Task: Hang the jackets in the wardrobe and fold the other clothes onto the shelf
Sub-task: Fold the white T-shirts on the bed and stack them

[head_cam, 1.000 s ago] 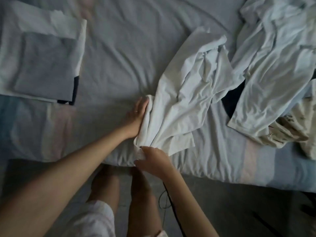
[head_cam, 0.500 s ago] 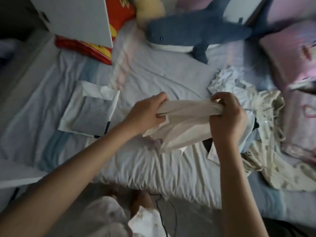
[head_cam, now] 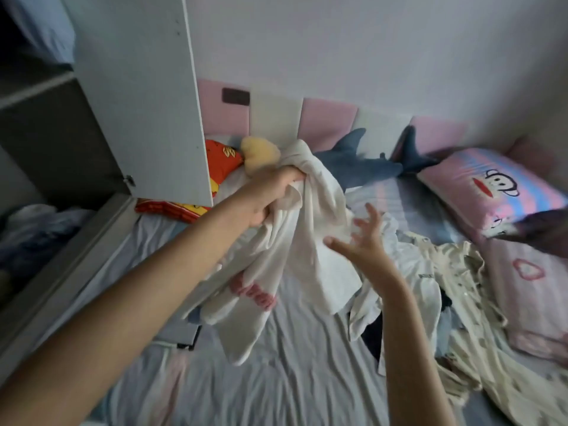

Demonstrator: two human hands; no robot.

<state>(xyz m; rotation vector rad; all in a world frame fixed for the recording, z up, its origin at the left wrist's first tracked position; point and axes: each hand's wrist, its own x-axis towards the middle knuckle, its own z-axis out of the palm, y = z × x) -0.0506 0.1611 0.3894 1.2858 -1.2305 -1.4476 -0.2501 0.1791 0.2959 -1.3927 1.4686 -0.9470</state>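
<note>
Left hand [head_cam: 270, 195] clenches a crumpled white cotton shirt [head_cam: 307, 241]; right hand [head_cam: 362, 244] splayed, released.

The white garment [head_cam: 295, 241] hides the shark toy's [head_cam: 365, 167] head, and its pink print is blurred.

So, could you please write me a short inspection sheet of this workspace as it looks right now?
Surface: bed sheet, wrinkled.
Job's things: white garment held up; unfolded clothes pile on the right; folded piece partly hidden under it.
Clutter: shark plush, yellow plush, red cushion, cartoon pillow.
Grippers: left hand grips the garment; right hand open, fingers spread.
Cables: nothing seen.
Surroundings: open wardrobe door, shelves, pink headboard.
</note>
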